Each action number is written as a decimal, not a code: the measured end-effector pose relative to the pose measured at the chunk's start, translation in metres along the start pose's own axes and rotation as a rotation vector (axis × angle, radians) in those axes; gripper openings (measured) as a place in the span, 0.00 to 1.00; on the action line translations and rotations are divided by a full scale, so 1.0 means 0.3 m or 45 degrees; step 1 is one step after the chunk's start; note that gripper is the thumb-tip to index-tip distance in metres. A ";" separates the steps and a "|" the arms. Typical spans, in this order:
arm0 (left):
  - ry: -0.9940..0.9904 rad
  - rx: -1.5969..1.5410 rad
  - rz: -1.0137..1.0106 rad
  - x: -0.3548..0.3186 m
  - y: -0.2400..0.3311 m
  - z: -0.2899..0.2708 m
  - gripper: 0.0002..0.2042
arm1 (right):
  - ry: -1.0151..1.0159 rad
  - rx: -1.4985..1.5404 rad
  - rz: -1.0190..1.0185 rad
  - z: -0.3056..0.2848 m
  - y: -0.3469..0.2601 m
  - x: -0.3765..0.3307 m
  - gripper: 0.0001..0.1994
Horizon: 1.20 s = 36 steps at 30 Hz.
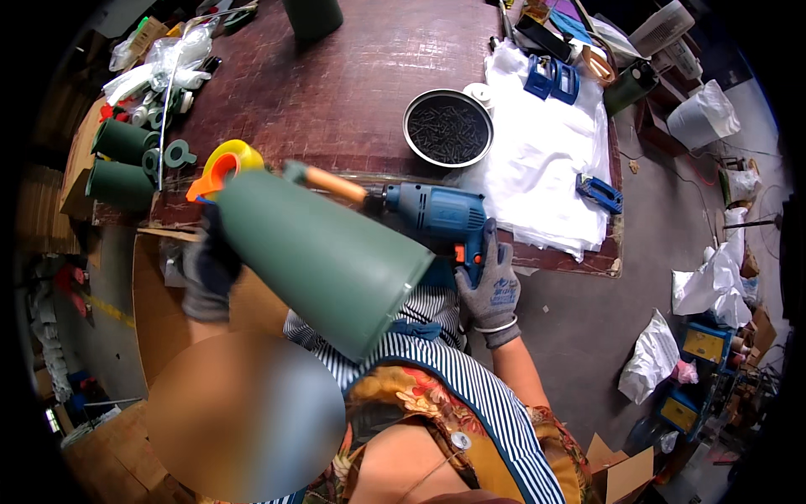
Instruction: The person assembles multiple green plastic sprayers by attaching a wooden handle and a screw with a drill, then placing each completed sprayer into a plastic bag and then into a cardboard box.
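Note:
A large green tapered cylinder [315,256] lies tilted in front of my body. My left hand [214,265], in a dark grey glove, holds it at the upper left end; the fingers are blurred and partly hidden behind it. In a grey glove, my right hand [491,290] grips the handle of a blue power drill [437,210] at the table's front edge. The drill points left, and an orange-brown sleeve [336,183] extends from its chuck towards a small green part beside the cylinder. Behind the drill stands a round bowl of dark screws [447,128].
White plastic bags [546,151] cover the table's right side, with a blue tool [599,193] on them. Tape rolls [235,158] sit at the front left, near green cylinders [122,185]. Another green cylinder [313,17] stands at the back. A cardboard box [155,294] is below the left edge.

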State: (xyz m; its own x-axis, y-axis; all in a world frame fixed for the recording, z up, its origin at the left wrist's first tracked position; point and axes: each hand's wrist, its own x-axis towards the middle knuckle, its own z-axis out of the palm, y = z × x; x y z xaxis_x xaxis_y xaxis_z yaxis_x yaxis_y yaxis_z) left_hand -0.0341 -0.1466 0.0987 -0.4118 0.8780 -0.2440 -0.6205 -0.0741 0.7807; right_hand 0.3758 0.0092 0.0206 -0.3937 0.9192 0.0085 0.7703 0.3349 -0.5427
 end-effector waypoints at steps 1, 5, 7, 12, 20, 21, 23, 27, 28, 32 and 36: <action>0.032 -0.121 -0.074 -0.056 -0.118 -0.013 0.24 | 0.029 0.024 -0.021 0.002 0.008 0.001 0.52; -0.083 -0.031 0.059 -0.147 -0.432 0.010 0.40 | 0.187 0.101 -0.091 0.016 0.064 0.009 0.53; -0.133 0.360 0.114 -0.172 -0.468 -0.087 0.55 | 0.169 0.126 -0.067 0.009 0.055 -0.004 0.52; -0.209 0.820 -0.155 -0.200 -0.394 -0.217 0.59 | 0.117 0.046 -0.023 0.012 0.048 -0.033 0.50; -0.668 2.237 0.018 0.098 -0.048 0.185 0.42 | 0.147 -0.019 -0.026 0.036 0.039 -0.067 0.50; -0.593 2.347 0.074 0.155 -0.045 0.270 0.38 | 0.139 -0.015 -0.021 0.039 0.035 -0.067 0.50; -0.532 2.219 0.700 0.330 -0.135 0.455 0.27 | 0.130 -0.009 0.009 0.040 0.031 -0.068 0.50; -0.620 2.300 1.084 0.645 -0.392 0.664 0.21 | 0.110 0.013 0.009 0.035 0.035 -0.068 0.50; -0.613 2.500 1.027 0.680 -0.446 0.699 0.21 | 0.105 0.013 0.013 0.031 0.037 -0.068 0.50; -0.617 2.974 0.889 0.717 -0.539 0.779 0.20 | 0.119 -0.005 0.018 0.025 0.037 -0.062 0.49; -0.500 2.756 0.861 0.752 -0.548 0.684 0.20 | 0.111 0.017 0.017 0.030 0.029 -0.062 0.49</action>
State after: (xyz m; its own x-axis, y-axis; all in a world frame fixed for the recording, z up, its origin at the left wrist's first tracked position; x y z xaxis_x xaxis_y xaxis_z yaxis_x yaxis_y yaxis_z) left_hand 0.1120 0.1608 0.0333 0.0897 0.9906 0.1032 0.9960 -0.0892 -0.0094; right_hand 0.3852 -0.0069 0.0082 -0.3379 0.9383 0.0741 0.7680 0.3204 -0.5546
